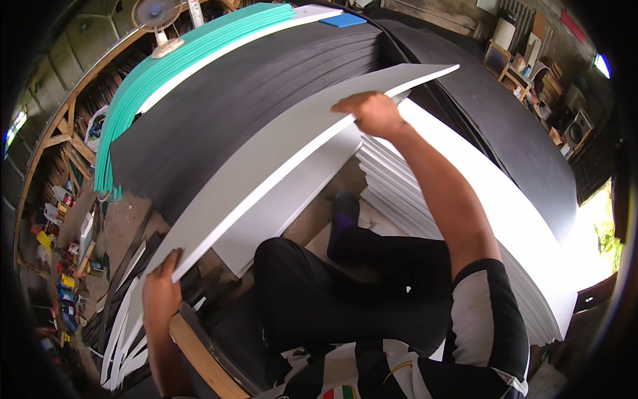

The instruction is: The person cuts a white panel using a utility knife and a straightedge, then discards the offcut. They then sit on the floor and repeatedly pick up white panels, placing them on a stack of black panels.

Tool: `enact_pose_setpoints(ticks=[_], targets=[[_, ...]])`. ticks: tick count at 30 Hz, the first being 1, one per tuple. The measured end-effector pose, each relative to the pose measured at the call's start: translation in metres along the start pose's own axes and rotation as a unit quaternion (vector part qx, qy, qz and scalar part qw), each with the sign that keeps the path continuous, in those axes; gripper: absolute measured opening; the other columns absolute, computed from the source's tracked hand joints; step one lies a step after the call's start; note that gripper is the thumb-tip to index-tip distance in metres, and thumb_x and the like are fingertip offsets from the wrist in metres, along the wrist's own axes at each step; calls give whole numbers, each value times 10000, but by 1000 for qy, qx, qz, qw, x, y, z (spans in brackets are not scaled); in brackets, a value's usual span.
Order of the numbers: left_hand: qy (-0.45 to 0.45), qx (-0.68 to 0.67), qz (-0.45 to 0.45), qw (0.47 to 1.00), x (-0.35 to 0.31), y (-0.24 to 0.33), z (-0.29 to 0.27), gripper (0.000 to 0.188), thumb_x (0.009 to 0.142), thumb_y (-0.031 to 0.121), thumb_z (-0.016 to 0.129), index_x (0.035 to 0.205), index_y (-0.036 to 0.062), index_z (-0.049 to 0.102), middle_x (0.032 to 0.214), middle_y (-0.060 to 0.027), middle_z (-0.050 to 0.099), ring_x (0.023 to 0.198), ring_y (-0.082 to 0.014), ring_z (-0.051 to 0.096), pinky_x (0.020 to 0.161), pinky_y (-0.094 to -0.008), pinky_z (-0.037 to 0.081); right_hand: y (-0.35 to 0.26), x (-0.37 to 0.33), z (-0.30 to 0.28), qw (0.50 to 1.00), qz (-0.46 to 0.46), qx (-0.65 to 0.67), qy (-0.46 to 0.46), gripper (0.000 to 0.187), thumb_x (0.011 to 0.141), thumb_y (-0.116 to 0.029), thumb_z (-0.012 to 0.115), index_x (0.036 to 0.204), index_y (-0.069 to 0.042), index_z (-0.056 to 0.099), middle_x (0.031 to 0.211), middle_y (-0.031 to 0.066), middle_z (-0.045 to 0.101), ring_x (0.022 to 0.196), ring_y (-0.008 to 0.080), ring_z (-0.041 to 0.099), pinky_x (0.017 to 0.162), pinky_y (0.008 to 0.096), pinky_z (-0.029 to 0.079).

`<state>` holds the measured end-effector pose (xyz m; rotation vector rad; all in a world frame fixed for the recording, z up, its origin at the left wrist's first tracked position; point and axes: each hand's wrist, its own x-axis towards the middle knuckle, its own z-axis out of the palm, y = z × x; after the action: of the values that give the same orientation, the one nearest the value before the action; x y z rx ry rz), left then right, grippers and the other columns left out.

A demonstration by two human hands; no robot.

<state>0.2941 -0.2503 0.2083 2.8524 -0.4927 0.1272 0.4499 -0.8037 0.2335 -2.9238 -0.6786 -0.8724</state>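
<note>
A long white foam-like sheet (266, 159) is held up at a slant across the space in front of me. My left hand (161, 292) grips its lower left end, fingers wrapped over the edge. Farther up, my right hand (373, 113) closes on the near edge of the same sheet, with the fingers lying over its upper face. Below the raised sheet, another white sheet (266, 226) stands tilted near my knees. To the right of my legs rises a stack of white sheets (478, 179), its layered edges facing me.
Black sheets (259, 93) are piled beyond the raised sheet, and teal sheets (119, 126) lie farther left under a fan (158, 26). A blue pad (343, 20) rests at the back. More black sheeting (512, 126) is at right. White offcuts (119, 339) lie at lower left.
</note>
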Motion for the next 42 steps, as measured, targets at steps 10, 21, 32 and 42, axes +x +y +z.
enact_pose_setpoints(ticks=[10, 21, 32, 42], targets=[[3, -19, -36, 999, 72, -25, 133, 614, 851, -68, 569, 1448, 76, 554, 1413, -204, 634, 1305, -391, 611, 1084, -467, 514, 56, 7, 174, 997, 43, -28, -51, 444, 857, -15, 627, 1202, -261, 757, 1213, -58, 747, 1177, 172, 675, 1078, 368, 503], [-72, -1, -15, 997, 143, -12, 325, 608, 898, -21, 597, 1489, 70, 492, 1474, -214, 545, 1370, -439, 535, 1120, -482, 489, -43, -67, 385, 501, 706, 435, 246, 864, 975, -263, 686, 1652, -56, 191, 1633, 216, 381, 1494, 367, 411, 1205, 411, 362], [-97, -17, -30, 995, 61, -74, 346, 700, 913, 312, 749, 1548, 193, 480, 1592, -243, 423, 1473, -491, 394, 1170, -575, 413, 17, -80, 434, 599, 637, 379, 302, 765, 900, 28, 693, 1581, -9, 347, 1564, 203, 467, 1434, 342, 467, 1200, 408, 346], [-31, -72, -9, 997, 90, -54, 393, 764, 908, 385, 784, 1562, 150, 466, 1606, -278, 378, 1498, -523, 331, 1182, -591, 386, -49, -125, 480, 667, 650, 309, 194, 725, 842, -31, 766, 1488, 61, 448, 1485, 208, 545, 1381, 319, 507, 1161, 413, 413]])
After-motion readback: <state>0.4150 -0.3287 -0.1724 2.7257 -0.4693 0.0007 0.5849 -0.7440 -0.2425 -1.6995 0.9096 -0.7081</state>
